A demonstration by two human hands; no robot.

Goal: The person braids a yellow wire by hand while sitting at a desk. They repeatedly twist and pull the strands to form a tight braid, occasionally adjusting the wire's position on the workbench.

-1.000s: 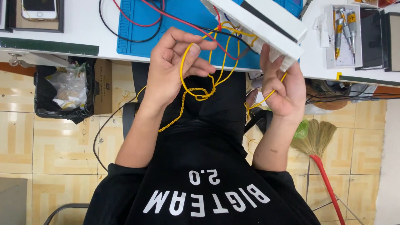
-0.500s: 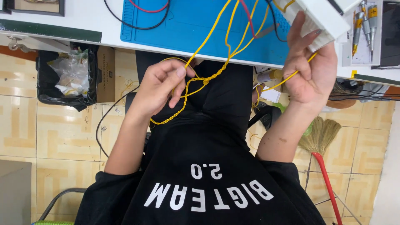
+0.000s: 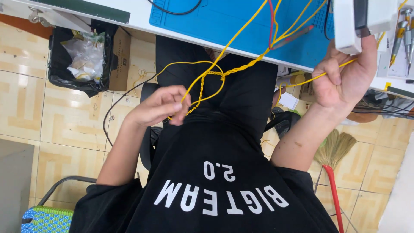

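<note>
White bench (image 3: 142, 19) across top, blue mat (image 3: 241, 21) on it. My right hand (image 3: 345, 73) props white box (image 3: 358, 19) at bench edge, fingers closed on yellow wire (image 3: 224, 75), holding that end firm. My left hand (image 3: 161, 105) over lap, fingers pinched shut on wire's twisted loop, keeping it taut between hands.

Bright, even indoor light, soft shadows, with slight motion blur throughout.
</note>
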